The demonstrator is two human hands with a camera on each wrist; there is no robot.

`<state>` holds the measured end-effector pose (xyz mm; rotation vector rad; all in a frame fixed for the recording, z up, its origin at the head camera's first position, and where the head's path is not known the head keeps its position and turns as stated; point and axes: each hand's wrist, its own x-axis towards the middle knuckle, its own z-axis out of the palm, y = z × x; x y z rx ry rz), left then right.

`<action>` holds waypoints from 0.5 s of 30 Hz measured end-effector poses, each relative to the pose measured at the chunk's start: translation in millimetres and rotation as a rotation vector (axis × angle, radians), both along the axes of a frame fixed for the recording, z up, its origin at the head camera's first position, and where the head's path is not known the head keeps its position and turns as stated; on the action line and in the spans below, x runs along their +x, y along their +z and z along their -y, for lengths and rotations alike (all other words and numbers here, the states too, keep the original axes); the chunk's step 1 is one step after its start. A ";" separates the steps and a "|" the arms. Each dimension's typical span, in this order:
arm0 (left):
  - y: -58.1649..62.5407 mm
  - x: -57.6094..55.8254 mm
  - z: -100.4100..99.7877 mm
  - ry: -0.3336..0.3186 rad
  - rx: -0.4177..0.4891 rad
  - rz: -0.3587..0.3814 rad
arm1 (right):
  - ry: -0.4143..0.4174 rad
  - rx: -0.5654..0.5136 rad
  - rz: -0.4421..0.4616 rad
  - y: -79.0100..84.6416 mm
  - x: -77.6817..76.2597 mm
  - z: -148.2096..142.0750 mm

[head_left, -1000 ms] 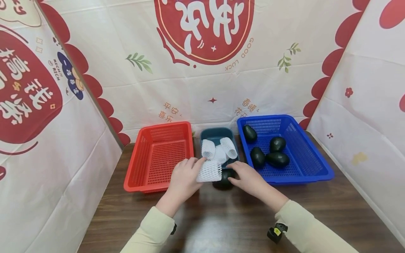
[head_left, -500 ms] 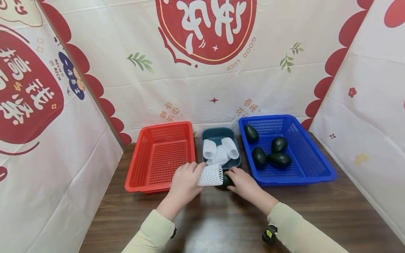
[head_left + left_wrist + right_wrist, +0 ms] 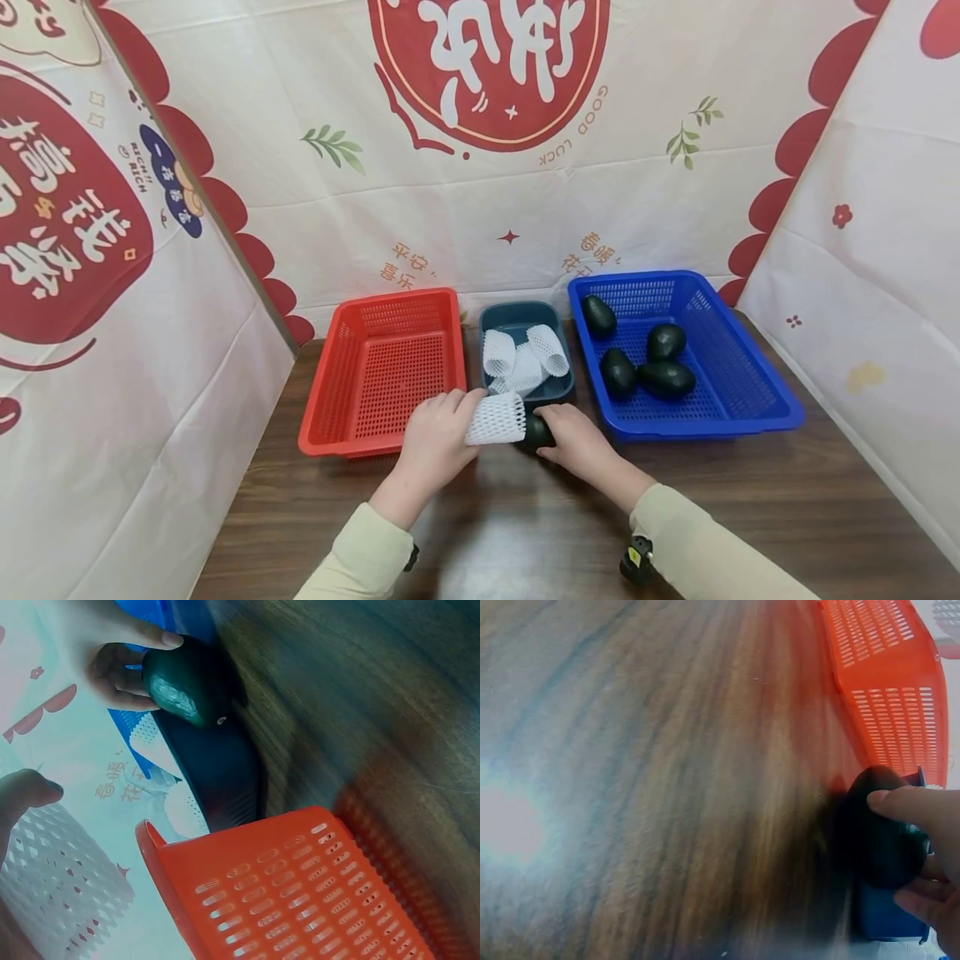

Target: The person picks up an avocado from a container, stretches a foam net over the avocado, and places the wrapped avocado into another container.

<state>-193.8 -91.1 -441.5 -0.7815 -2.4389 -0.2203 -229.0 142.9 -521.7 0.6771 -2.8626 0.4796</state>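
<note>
My left hand holds a white foam net sleeve, its open end facing right. In the left wrist view that foam net sleeve lies beside my left thumb. My right hand grips a dark green avocado, just right of the sleeve's mouth and in front of the small teal bin. Thumb and fingers lie on opposite sides of the avocado in the left wrist view. The right wrist view shows the same avocado low by the table. Its left end is partly hidden behind the sleeve in the head view.
A red basket stands left on the wooden table. The teal bin in the middle holds several white foam net sleeves. On the right, a blue basket holds several avocados. Printed cloth walls the back and sides.
My right hand has closed its fingers more firmly round the avocado. The sleeve in my left hand has come slightly nearer to me. The head view has shifted a little.
</note>
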 end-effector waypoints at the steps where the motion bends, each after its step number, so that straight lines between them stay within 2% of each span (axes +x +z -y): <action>1: -0.5 0.1 0.4 0.002 0.001 0.001 | -0.002 -0.004 0.000 -1.0 0.2 -0.3; 4: -1.7 0.3 1.5 0.004 0.002 0.004 | -0.008 -0.030 0.006 -1.8 2.0 -1.2; 7: -2.6 -0.1 2.5 -0.007 0.000 0.003 | -0.030 -0.101 0.026 0.8 5.9 -3.6; 11: -2.3 -1.4 4.6 -0.020 -0.001 -0.019 | -0.037 -0.243 0.065 10.2 12.1 -8.5; 15: -1.3 -2.6 7.0 -0.020 -0.001 -0.025 | -0.015 -0.330 0.075 21.2 17.1 -13.8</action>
